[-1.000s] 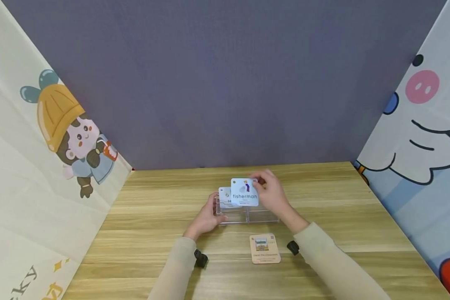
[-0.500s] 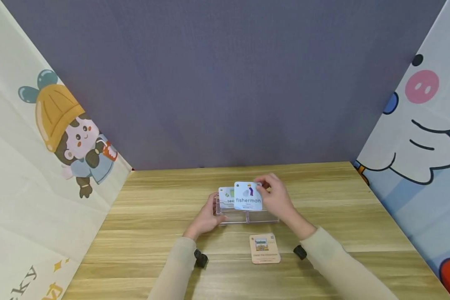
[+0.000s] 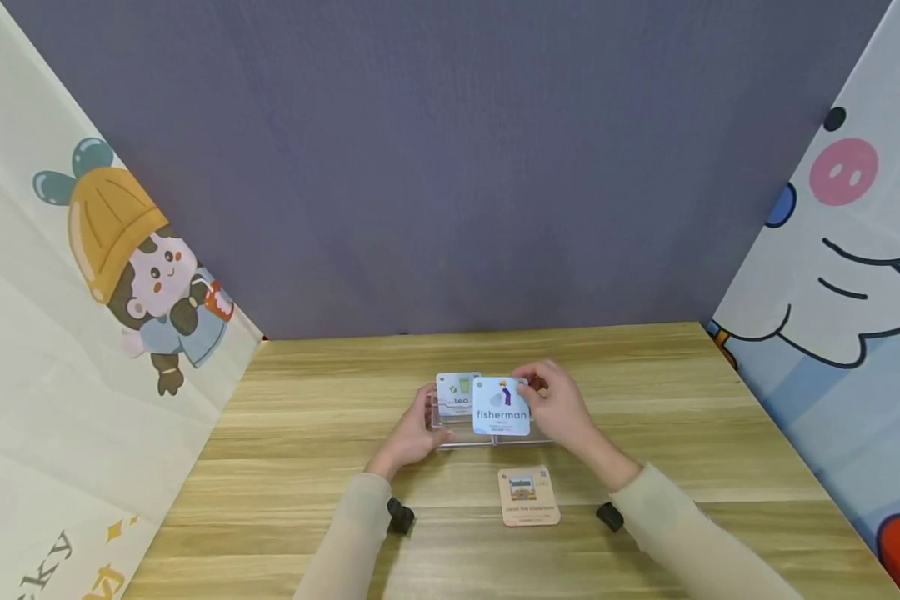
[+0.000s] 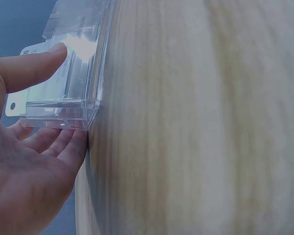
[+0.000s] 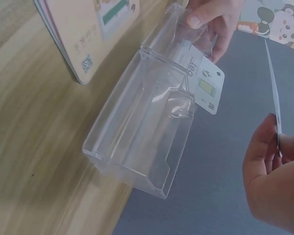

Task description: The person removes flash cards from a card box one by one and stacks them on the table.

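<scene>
My right hand [image 3: 562, 410] pinches a square white "fisherman" card [image 3: 501, 418] by its upper right corner. The card is held up in front of a clear plastic box [image 3: 467, 433] with two compartments, and in the right wrist view it shows edge-on, apart from the box. With thumb in front and fingers at the end wall, my left hand [image 3: 409, 435] grips the box's left end. A white "tea" card [image 3: 456, 392] stands upright in the left compartment, its top above the rim. The right compartment [image 5: 132, 127] holds no card in the right wrist view.
On the wooden table [image 3: 307, 417], nearer me than the box, lies a stack of peach cards [image 3: 529, 498], the top one reading "clean the classroom". A grey panel [image 3: 450, 183] rises behind the table, with printed sheets on both sides.
My right hand has brought the "fisherman" card rightward and down toward me, uncovering more of the "tea" card. My left hand and the box have stayed in place.
</scene>
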Demonstrator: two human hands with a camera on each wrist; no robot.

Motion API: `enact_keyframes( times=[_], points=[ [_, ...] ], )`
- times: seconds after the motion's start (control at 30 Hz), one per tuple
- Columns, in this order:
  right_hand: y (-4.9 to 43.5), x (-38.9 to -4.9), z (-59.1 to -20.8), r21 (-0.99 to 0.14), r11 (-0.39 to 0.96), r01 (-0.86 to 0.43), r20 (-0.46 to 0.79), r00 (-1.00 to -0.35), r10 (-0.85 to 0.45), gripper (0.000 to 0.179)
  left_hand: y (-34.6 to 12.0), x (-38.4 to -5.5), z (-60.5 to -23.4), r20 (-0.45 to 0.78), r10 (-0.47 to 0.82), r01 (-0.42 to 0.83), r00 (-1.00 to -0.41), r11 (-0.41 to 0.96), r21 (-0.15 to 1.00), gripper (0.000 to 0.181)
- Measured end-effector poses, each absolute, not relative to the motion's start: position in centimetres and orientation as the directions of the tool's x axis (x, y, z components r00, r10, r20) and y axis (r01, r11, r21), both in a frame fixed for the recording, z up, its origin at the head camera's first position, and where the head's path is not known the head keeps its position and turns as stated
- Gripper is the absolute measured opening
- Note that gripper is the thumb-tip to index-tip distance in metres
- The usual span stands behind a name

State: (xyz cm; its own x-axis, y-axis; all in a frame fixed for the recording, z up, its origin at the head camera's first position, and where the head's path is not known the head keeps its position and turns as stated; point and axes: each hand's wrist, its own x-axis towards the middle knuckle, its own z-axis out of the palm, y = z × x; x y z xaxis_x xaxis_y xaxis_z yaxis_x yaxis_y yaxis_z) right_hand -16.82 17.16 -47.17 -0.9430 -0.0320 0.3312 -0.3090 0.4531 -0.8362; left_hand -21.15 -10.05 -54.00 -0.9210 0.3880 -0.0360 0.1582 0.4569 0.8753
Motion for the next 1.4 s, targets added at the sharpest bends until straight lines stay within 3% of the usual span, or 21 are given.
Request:
enact_keyframes(
  times=[1.4],
  points=[
    [18.9, -13.9, -49.3, -0.909, 0.403, -0.105, 0.104, -0.994, -0.024, 0.018, -10.0, -21.3, -54.2, -0.028, 0.387, 0.158, -0.922, 0.441, 0.883, 0.093]
  ],
)
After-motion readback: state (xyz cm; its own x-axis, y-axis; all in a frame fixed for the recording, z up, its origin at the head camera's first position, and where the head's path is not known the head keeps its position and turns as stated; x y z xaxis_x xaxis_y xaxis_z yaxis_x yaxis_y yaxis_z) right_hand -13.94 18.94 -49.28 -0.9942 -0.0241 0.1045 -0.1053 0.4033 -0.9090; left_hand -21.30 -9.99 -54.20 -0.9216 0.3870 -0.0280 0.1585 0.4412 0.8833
